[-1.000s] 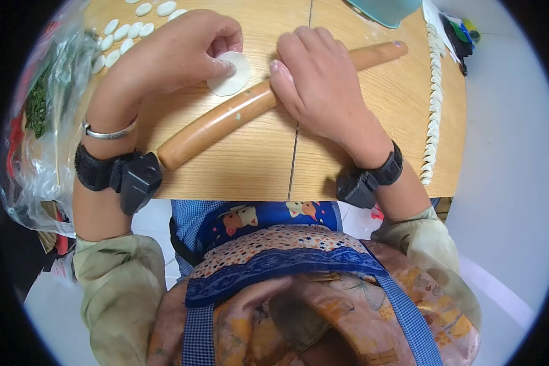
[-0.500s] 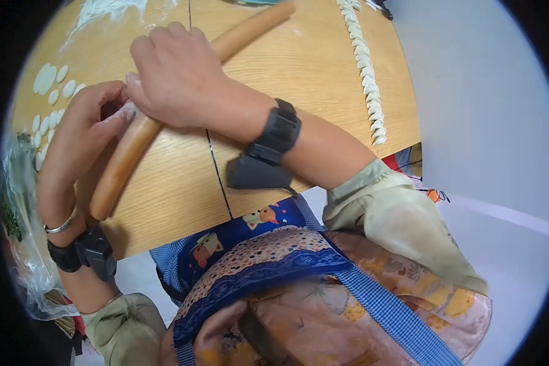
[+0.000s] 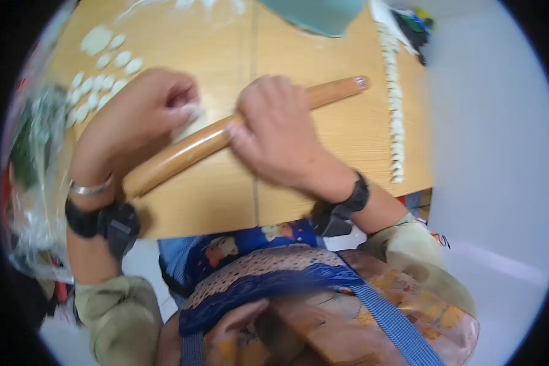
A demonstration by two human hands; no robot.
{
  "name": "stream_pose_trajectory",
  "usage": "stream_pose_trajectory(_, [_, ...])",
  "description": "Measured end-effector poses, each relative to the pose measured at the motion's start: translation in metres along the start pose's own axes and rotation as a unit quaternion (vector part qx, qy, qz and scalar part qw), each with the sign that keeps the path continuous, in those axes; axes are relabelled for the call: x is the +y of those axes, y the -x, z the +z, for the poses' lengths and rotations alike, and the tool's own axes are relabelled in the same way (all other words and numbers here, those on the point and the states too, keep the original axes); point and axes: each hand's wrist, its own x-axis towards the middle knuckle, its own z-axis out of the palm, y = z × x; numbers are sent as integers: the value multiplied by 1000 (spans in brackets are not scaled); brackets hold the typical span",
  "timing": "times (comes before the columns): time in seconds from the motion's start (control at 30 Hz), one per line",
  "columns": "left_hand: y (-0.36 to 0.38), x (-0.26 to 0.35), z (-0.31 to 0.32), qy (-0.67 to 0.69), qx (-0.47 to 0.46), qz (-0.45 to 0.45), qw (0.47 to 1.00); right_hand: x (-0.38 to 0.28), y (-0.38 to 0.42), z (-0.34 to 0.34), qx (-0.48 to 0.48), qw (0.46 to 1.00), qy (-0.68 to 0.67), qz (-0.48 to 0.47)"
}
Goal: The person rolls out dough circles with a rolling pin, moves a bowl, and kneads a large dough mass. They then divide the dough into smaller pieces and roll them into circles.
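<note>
A wooden rolling pin (image 3: pixel 186 151) lies slantwise over the table. My right hand (image 3: pixel 277 128) is wrapped round its middle, the thumb along the near side. Beyond the pin's lower left part, my left hand (image 3: pixel 174 107) pinches the edge of a pale dough piece (image 3: pixel 195 124), which is partly hidden by the fingers and the pin. Flat white dough rounds (image 3: pixel 123 58) lie scattered to the left of my left hand, with a larger disc (image 3: pixel 96 40) behind them.
A long row of folded dumplings (image 3: pixel 395 116) runs along the table's right side. A teal bowl (image 3: pixel 317 15) stands at the back. Flour (image 3: pixel 210 5) marks the far table surface. Clear plastic bags (image 3: pixel 39 177) are at the left edge.
The view has shifted, bringing more of the bowl into sight. My right hand and the rolling pin have moved away from my left hand, and the pin lies at a flatter angle.
</note>
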Motion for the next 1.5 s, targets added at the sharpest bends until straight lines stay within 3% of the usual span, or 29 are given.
stream_pose_trajectory(0.07, [1, -6, -1, -44, 27, -4, 999, 7, -9, 4, 4, 1000, 1, -22])
stream_pose_trajectory(0.13, [-2, -8, -2, -85, 52, 90, 991, 11, -21, 9, -1, 999, -16, -38])
stream_pose_trajectory(0.3, [-2, -7, 0, -94, 75, 94, 988, 19, -51, 22, 29, 995, 53, -76])
stream_pose_trajectory(0.37, [-5, -13, 0, -99, 84, 142, 981, 22, -64, 26, 31, 995, 50, -75])
stream_pose_trajectory(0.57, [0, -2, -6, -106, 49, 51, 992, 19, -53, 23, 43, 997, 25, -62])
stream_pose_trajectory(0.7, [-2, -4, -8, -108, 30, 52, 992, 10, -21, 6, 22, 997, -12, -69])
stream_pose_trajectory(0.9, [-2, -5, -2, 45, 15, 44, 998, 8, 2, -1, 8, 996, -43, -74])
stream_pose_trajectory(0.97, [-2, -4, -2, 109, -33, 39, 993, 8, 2, -1, 3, 996, -48, -71])
stream_pose_trajectory(1.07, [-5, -10, -2, 19, -25, 69, 997, 8, -3, 1, 2, 997, -38, -64])
stream_pose_trajectory(1.17, [-4, -6, -4, -28, -9, 39, 999, 12, -15, 6, 23, 996, -23, -85])
stream_pose_trajectory(1.3, [-1, -6, -1, 16, 36, 37, 999, 16, -47, 17, 19, 996, -6, -89])
stream_pose_trajectory(1.5, [0, -1, -3, -38, 58, 18, 997, 13, -92, 39, 43, 998, 0, -53])
